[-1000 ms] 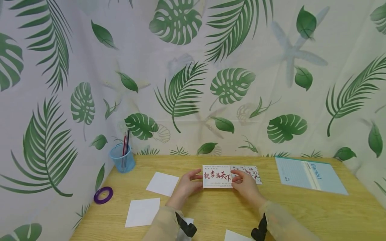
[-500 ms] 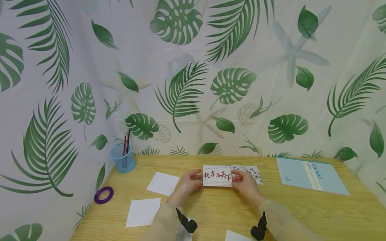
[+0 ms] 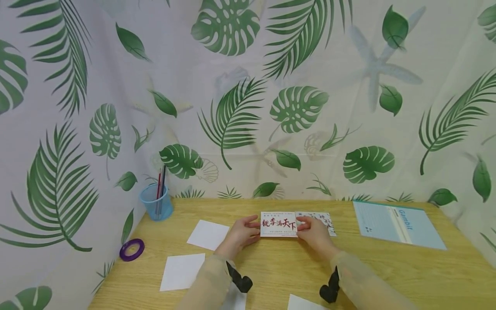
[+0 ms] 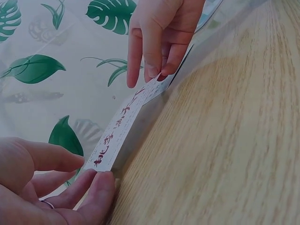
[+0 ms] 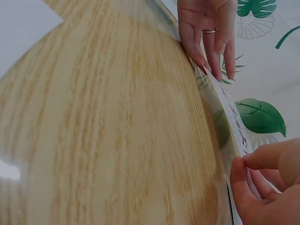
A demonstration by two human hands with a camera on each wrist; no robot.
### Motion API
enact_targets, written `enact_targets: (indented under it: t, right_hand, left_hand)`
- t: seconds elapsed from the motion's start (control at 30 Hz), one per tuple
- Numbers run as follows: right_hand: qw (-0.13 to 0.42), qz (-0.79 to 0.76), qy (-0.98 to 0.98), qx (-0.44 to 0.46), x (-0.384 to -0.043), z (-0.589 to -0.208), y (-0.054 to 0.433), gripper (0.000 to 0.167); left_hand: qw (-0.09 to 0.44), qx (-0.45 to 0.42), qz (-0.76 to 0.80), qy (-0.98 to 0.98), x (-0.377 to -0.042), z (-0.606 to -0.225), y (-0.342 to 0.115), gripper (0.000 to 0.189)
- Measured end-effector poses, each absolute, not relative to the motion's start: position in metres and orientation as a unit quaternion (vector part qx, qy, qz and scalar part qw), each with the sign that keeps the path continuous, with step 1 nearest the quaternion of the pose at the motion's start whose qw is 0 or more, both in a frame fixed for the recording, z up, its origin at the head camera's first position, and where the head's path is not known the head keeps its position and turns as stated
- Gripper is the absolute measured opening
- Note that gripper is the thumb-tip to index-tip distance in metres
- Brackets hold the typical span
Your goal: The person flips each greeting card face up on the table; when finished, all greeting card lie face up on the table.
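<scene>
Head view: lettered card (image 3: pixel 278 224) runs crosswise, reading upright.

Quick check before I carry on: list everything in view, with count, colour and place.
Lettered card: 1, white with red characters, between the hands
Blossom-print card: 1, white with dark red, partly behind right hand
White cards: 4, white, two at left, two near bottom edge
Mesh pen cup: 1, blue, far left
Pens or pencils: at least 2, red and dark, in cup
Ring-shaped roll: 1, purple, left, likely tape
Gambit notebook: 1, light blue, far right
Table: 1, wood-toned, beneath everything
Leaf-print curtain: white and green, behind
Left hand: 1, holding lettered card's left end
Right hand: 1, pinching its right end
Sleeves: 2, beige, forearms
</scene>
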State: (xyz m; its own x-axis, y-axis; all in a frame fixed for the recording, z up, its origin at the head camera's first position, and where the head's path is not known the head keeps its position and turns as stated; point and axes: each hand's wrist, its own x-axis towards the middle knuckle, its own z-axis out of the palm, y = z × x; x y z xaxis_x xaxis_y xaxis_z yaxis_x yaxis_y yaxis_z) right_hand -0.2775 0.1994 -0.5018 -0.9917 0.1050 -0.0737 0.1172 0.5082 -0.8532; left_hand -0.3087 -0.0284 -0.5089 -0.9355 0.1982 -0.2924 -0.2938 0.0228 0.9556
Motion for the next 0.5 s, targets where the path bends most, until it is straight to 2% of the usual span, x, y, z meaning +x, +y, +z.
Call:
enact_targets:
  t: [0.5]
  right_hand:
    - [0.009,-0.515,0.855,0.06,-0.2842,-0.5041,0.2021,0.047]
  left_hand:
    - [0.181,-0.016,0.689,0.702,-0.3103,-0.5055,-0.0272,0.059]
